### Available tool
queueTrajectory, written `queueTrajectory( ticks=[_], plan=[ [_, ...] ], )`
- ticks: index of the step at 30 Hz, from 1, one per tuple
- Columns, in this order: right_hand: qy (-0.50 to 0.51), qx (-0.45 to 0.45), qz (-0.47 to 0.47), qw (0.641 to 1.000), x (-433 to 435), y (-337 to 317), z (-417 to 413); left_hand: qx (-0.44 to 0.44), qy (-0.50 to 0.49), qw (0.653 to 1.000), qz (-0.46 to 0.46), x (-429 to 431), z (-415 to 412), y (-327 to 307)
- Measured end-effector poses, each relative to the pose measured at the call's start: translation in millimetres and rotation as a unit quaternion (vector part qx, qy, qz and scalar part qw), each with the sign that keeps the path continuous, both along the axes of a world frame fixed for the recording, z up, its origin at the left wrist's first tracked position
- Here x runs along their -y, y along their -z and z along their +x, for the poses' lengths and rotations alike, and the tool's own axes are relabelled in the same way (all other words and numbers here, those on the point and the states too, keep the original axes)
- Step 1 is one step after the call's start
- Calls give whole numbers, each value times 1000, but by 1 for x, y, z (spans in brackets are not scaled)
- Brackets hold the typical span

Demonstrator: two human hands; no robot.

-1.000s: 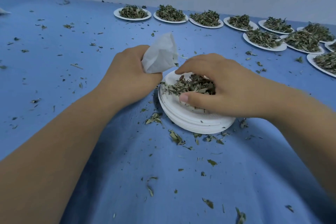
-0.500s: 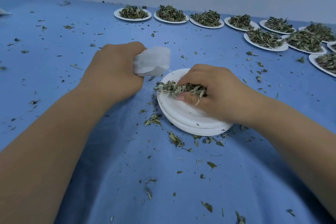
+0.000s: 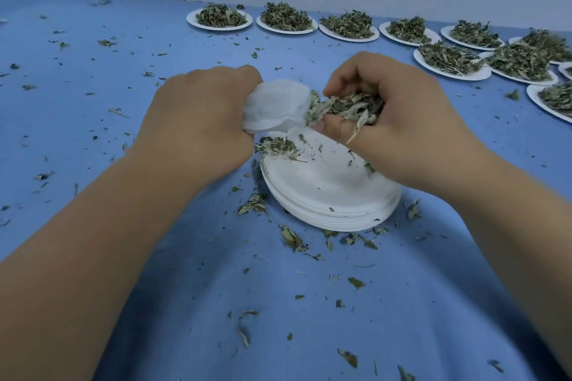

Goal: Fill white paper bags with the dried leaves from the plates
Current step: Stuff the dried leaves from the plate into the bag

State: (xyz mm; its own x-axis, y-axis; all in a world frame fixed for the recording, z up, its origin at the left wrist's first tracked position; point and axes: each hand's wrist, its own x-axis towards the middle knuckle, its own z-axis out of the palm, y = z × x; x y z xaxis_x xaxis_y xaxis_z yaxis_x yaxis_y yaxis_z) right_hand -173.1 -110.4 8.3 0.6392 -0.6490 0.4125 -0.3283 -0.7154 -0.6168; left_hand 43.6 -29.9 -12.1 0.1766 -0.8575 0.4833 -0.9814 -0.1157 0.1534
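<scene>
My left hand [image 3: 198, 124] grips a white paper bag [image 3: 275, 105], its mouth turned to the right. My right hand [image 3: 399, 120] holds a handful of dried leaves [image 3: 346, 107] pressed against the bag's mouth, just above the plates. Below both hands lies a stack of white paper plates [image 3: 334, 195], the top one nearly bare, with a small clump of leaves [image 3: 277, 147] at its far left edge.
Several white plates heaped with dried leaves, such as the leftmost plate [image 3: 219, 18] and one at the right [image 3: 450, 60], line the back and right of the blue cloth [image 3: 93, 86]. Loose leaf bits are scattered over the cloth, thickest round the stack.
My right hand has scooped the leaves off the top plate and lifted them to the bag's mouth. My left hand has tipped the bag rightward to meet them.
</scene>
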Motion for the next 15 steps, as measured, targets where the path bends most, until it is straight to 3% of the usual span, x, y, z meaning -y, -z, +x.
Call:
queueTrajectory(
  ticks=[9,15],
  plan=[
    [-43,71,101,991,4,0,-2,58,15,998,-25,0,-6,-4],
    [-65,122,148,979,6,-2,-6,41,37,998,-20,1,-12,-1]
  ],
)
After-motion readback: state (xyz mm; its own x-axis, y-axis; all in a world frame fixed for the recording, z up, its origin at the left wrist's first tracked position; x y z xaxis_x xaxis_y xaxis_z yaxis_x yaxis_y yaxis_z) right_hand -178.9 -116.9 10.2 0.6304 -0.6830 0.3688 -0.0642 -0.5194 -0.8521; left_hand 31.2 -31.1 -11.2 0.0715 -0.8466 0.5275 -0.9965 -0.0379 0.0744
